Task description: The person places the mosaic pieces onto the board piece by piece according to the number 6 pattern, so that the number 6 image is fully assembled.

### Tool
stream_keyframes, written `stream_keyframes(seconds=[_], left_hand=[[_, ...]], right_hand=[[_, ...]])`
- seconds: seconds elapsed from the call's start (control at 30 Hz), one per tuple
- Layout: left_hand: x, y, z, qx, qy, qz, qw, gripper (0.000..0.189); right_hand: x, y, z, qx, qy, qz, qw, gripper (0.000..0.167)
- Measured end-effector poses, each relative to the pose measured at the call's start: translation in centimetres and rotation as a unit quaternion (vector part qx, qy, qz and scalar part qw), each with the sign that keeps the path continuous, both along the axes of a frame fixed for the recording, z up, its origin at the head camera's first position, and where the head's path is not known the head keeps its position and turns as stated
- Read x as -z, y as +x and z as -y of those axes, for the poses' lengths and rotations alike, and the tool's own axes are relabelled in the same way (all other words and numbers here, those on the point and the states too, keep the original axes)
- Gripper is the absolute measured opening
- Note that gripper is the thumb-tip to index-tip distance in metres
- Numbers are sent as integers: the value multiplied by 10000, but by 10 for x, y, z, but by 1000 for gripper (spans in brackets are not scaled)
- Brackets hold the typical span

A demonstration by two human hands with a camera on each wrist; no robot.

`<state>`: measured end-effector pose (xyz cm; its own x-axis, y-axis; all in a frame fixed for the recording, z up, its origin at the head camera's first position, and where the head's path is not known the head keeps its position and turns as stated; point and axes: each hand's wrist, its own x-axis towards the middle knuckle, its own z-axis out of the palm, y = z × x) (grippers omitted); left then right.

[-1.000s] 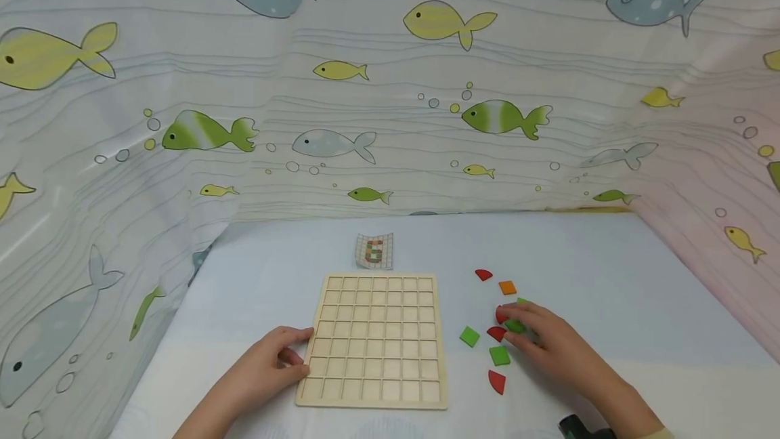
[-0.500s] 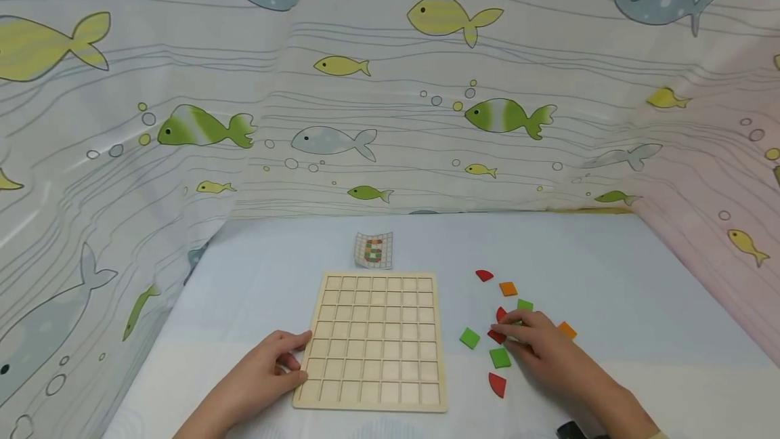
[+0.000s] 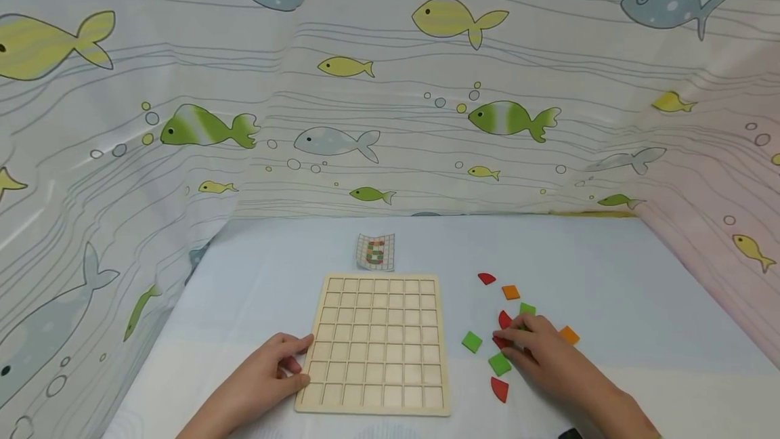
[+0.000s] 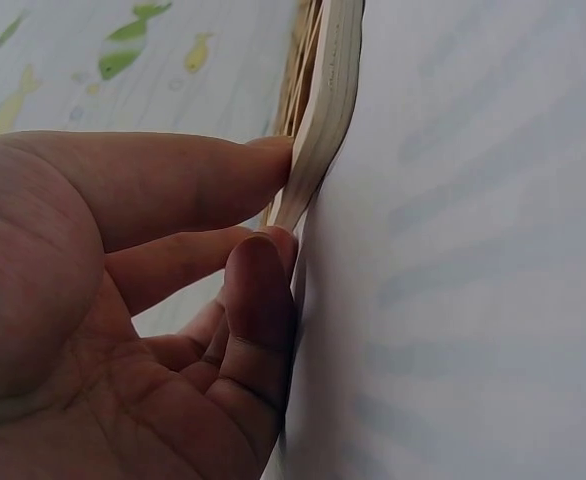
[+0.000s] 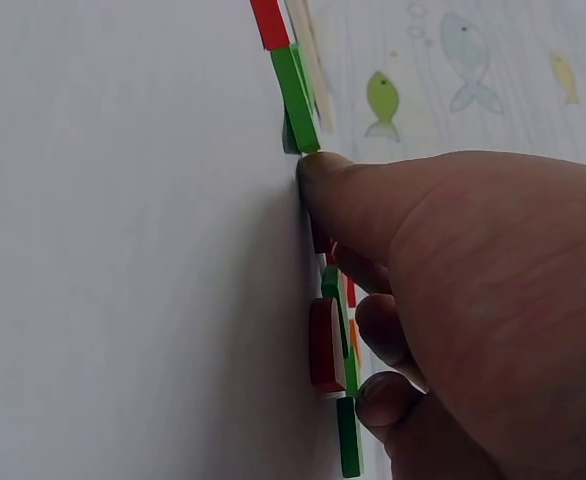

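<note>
A pale wooden grid board (image 3: 382, 344) lies flat in the middle of the table. My left hand (image 3: 268, 371) rests against the board's left edge, with thumb and index fingertips touching its side in the left wrist view. To the right of the board, my right hand (image 3: 545, 351) is low over loose coloured pieces. Its thumb and fingers pinch a red quarter-circle piece (image 3: 500, 342), partly covered by the fingertips. A green square tile (image 3: 500, 364) is right at the thumb. Another red quarter-circle (image 3: 504, 320) is just beyond the fingertips.
Around the right hand lie green square tiles (image 3: 472, 342), orange tiles (image 3: 510, 292) and red quarter-circles (image 3: 499, 389). Behind the board is a small pattern card (image 3: 375, 252). A fish-printed curtain (image 3: 390, 100) encloses the table. A dark object (image 3: 571, 433) shows at the front edge.
My right hand has drawn its fingers in over the red quarter-circle, uncovering an orange tile and a green tile behind it. The green tile by the thumb has turned slightly. My left hand stays at the board.
</note>
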<state>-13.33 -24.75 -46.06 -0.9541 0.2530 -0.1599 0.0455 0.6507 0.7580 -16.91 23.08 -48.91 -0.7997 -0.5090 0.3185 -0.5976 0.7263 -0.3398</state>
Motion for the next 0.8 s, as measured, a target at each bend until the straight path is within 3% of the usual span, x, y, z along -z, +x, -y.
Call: stream_keyframes(seconds=[0.33, 0.53, 0.8], left_hand=[[-3, 5, 2, -117, 206, 307, 9992, 69], [-3, 4, 2, -95, 178, 261, 9995, 68], [-4, 2, 0, -29, 92, 86, 9999, 65]], right_hand=[[-5, 1, 4, 299, 129, 359, 9988, 25], [-13, 3, 6, 577, 70, 445, 9973, 25], [-21, 0, 10, 780, 41, 177, 9968, 26]])
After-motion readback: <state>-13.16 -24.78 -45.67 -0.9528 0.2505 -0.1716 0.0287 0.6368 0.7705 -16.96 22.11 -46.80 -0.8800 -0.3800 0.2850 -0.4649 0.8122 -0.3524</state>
